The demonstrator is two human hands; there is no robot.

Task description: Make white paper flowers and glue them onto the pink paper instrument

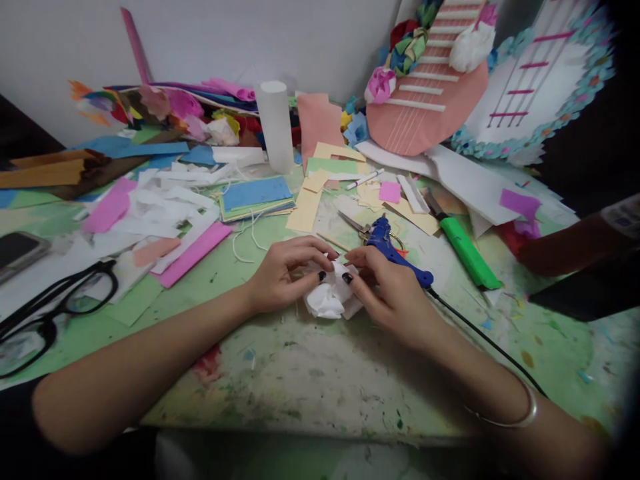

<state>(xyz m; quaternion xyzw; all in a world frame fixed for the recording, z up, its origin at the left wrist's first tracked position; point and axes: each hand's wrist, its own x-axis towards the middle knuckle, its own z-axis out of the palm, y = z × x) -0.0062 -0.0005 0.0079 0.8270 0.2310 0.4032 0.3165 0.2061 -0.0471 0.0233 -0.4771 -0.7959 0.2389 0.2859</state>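
Between my two hands, low over the table, is a white paper flower (327, 298) of crumpled, layered paper. My left hand (287, 273) grips its left side, thumb and fingers closed on the paper. On the other side my right hand (393, 290) pinches the upper right edge with thumb and forefinger. The fingers hide part of the flower. Just beyond the right hand lies a blue glue gun (387, 241), its black cord (493, 340) running toward the front right. Scissors (356, 225) lie beside the glue gun, partly covered by it.
White paper strips (170, 207), a pink strip (195, 255) and a stack of coloured paper (257, 195) lie at left. Eyeglasses (50, 313) and a phone (20, 250) sit far left. A white cylinder (275, 130) stands behind. A green-handled cutter (467, 250) lies right, near paper guitars (425, 127).
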